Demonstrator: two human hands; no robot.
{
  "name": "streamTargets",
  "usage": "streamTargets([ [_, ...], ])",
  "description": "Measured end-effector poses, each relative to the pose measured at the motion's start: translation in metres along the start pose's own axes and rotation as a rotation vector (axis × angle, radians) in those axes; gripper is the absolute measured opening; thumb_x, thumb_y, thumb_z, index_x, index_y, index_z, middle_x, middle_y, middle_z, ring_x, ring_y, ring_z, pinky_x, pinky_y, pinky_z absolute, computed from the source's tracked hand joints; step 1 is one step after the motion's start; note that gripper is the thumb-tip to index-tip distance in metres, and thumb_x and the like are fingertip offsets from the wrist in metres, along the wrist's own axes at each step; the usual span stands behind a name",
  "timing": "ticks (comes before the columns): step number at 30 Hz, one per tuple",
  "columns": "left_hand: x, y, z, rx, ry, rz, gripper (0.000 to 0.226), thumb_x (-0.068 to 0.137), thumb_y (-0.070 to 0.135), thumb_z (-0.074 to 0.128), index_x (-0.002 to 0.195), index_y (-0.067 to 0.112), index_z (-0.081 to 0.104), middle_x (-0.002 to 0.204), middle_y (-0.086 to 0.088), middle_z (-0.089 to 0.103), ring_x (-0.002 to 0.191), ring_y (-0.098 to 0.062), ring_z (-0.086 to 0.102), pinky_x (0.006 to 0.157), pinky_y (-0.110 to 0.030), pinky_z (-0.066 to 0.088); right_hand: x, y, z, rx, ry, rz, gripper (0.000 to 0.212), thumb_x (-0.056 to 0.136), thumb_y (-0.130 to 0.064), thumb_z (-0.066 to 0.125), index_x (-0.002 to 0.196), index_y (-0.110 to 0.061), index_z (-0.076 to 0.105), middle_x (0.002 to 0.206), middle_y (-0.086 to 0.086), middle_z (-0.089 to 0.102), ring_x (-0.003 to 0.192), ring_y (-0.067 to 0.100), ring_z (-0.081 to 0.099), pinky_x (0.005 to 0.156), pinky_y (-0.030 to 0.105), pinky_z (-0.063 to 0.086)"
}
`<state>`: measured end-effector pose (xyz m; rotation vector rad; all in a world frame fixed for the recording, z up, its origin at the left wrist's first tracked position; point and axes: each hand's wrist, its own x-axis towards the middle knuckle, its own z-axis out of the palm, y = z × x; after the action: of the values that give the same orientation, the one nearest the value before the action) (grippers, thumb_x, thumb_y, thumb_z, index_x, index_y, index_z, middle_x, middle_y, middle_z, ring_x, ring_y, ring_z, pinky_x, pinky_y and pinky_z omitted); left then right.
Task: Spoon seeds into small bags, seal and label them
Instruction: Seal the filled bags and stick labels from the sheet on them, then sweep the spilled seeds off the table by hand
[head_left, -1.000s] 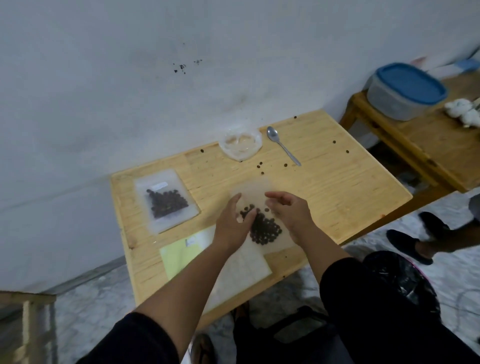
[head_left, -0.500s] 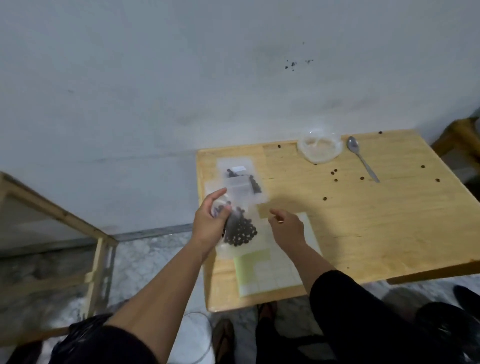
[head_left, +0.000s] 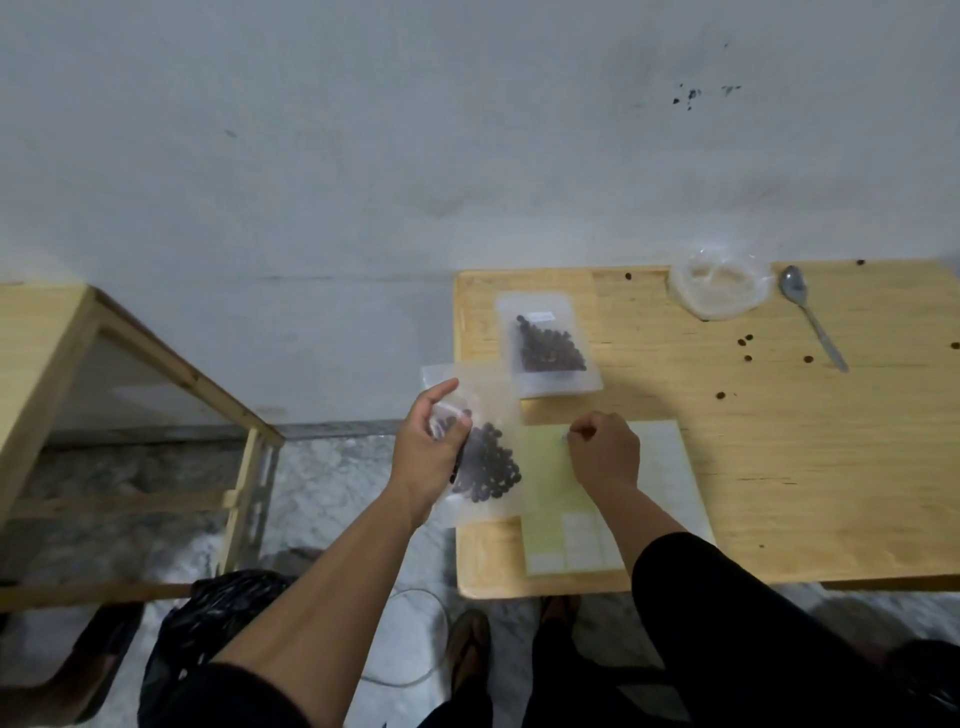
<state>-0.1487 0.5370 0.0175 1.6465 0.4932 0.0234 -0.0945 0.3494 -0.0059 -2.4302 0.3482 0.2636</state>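
While the left hand (head_left: 423, 452) grips a clear bag of dark seeds (head_left: 483, 462) at the near left corner of the wooden table (head_left: 779, 467), part of that bag overhangs the table's left edge, above the marble floor. Thumb and fingers curl round the bag's left side; the seed mass sits just right of and below the grip, and the bag's upper part stands above the hand.

The right hand (head_left: 602, 457) lies just right of the held bag, fingers curled, its fingertips (head_left: 574, 431) pinched together at the top edge of the label sheet (head_left: 665, 493). Whether a label is between them cannot be told. The sheet lies flat under this hand, reaching close to the table's near edge.

Beyond the left hand's grip, a second bag of seeds (head_left: 548, 345) bearing a white label lies flat on the table, its near left corner meeting the held bag. Far right of both hands, near the wall, sit a clear plastic dish (head_left: 719, 291) and a spoon (head_left: 810, 317), well apart from the grips. Loose seeds (head_left: 745, 340) are scattered on the bare wood between. Left of the left hand, across a strip of floor, stands a wooden frame (head_left: 130, 353).
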Motion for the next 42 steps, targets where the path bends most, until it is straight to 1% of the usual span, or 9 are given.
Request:
streamTargets([
  [4, 0.002, 0.003, 0.004, -0.009, -0.007, 0.011, 0.035, 0.089, 0.017, 0.065, 0.117, 0.037, 0.058, 0.125, 0.001, 0.060, 0.117, -0.015, 0.055, 0.103, -0.037, 0.045, -0.003, -0.007, -0.005, 0.137, 0.002, 0.038, 0.005, 0.087, -0.013, 0.059, 0.088, -0.010, 0.062, 0.089, 0.002, 0.061, 0.090, 0.023, 0.058, 0.071, 0.024, 0.036],
  [10, 0.008, 0.019, 0.017, -0.028, -0.027, 0.027, 0.034, 0.091, 0.014, 0.060, 0.117, 0.036, 0.059, 0.123, 0.006, 0.059, 0.118, -0.011, 0.052, 0.106, -0.034, 0.042, -0.009, -0.047, -0.030, 0.381, 0.039, -0.155, 0.005, 0.081, -0.020, 0.068, 0.081, -0.016, 0.065, 0.076, -0.004, 0.064, 0.073, 0.013, 0.059, 0.070, 0.024, 0.047],
  [19, 0.007, 0.047, 0.045, -0.113, -0.106, 0.090, 0.020, 0.092, 0.034, 0.059, 0.111, 0.036, 0.064, 0.117, 0.014, 0.064, 0.113, -0.003, 0.056, 0.102, -0.032, 0.046, -0.012, -0.079, -0.054, 0.236, 0.096, -0.274, 0.012, 0.078, -0.022, 0.072, 0.080, -0.012, 0.067, 0.066, -0.010, 0.057, 0.060, 0.000, 0.050, 0.058, 0.007, 0.036],
  [23, 0.007, 0.053, 0.046, -0.088, -0.120, 0.107, 0.028, 0.087, 0.036, 0.066, 0.114, 0.033, 0.064, 0.119, 0.014, 0.062, 0.118, -0.003, 0.052, 0.098, -0.023, 0.043, -0.014, -0.080, -0.058, 0.192, 0.124, -0.316, 0.011, 0.077, -0.021, 0.072, 0.079, -0.011, 0.067, 0.068, -0.007, 0.058, 0.063, 0.006, 0.051, 0.057, 0.005, 0.034],
  [31, 0.011, 0.055, 0.047, -0.108, -0.108, 0.097, 0.027, 0.079, 0.036, 0.075, 0.105, 0.041, 0.065, 0.116, 0.020, 0.061, 0.118, -0.006, 0.053, 0.099, -0.031, 0.046, -0.012, -0.084, -0.061, 0.221, 0.126, -0.302, 0.008, 0.077, -0.020, 0.071, 0.076, -0.013, 0.067, 0.064, -0.009, 0.057, 0.058, -0.001, 0.050, 0.056, 0.008, 0.036],
  [34, 0.013, 0.057, 0.049, -0.086, -0.056, 0.109, 0.019, 0.084, 0.030, 0.071, 0.099, 0.039, 0.066, 0.110, 0.023, 0.061, 0.116, -0.005, 0.052, 0.100, -0.027, 0.043, -0.012, -0.085, -0.060, 0.231, 0.111, -0.310, 0.008, 0.077, -0.020, 0.071, 0.076, -0.014, 0.066, 0.062, -0.011, 0.056, 0.058, -0.001, 0.050, 0.056, 0.010, 0.037],
  [37, 0.017, 0.060, 0.049, -0.106, -0.012, 0.094, 0.013, 0.087, 0.027, 0.067, 0.091, 0.039, 0.066, 0.106, 0.019, 0.065, 0.111, -0.009, 0.057, 0.098, -0.033, 0.047, -0.011, -0.087, -0.057, 0.249, 0.126, -0.346, 0.010, 0.076, -0.019, 0.073, 0.076, -0.013, 0.064, 0.066, -0.010, 0.056, 0.062, 0.002, 0.051, 0.058, 0.008, 0.037],
  [39, 0.018, 0.061, 0.049, -0.110, 0.005, 0.083, 0.014, 0.087, 0.025, 0.067, 0.088, 0.039, 0.067, 0.106, 0.016, 0.066, 0.110, -0.012, 0.060, 0.096, -0.037, 0.049, -0.011, -0.087, -0.054, 0.239, 0.170, -0.373, 0.014, 0.074, -0.018, 0.074, 0.081, -0.013, 0.063, 0.078, -0.005, 0.057, 0.070, 0.008, 0.052, 0.063, 0.014, 0.039],
  [42, 0.021, 0.062, 0.047, -0.127, 0.050, 0.057, 0.014, 0.087, 0.025, 0.066, 0.087, 0.039, 0.068, 0.103, 0.014, 0.068, 0.107, -0.014, 0.061, 0.096, -0.042, 0.050, -0.011, -0.084, -0.053, 0.263, 0.234, -0.327, 0.020, 0.072, -0.018, 0.075, 0.088, -0.018, 0.063, 0.094, -0.005, 0.047, 0.080, 0.007, 0.047, 0.065, 0.010, 0.036],
])
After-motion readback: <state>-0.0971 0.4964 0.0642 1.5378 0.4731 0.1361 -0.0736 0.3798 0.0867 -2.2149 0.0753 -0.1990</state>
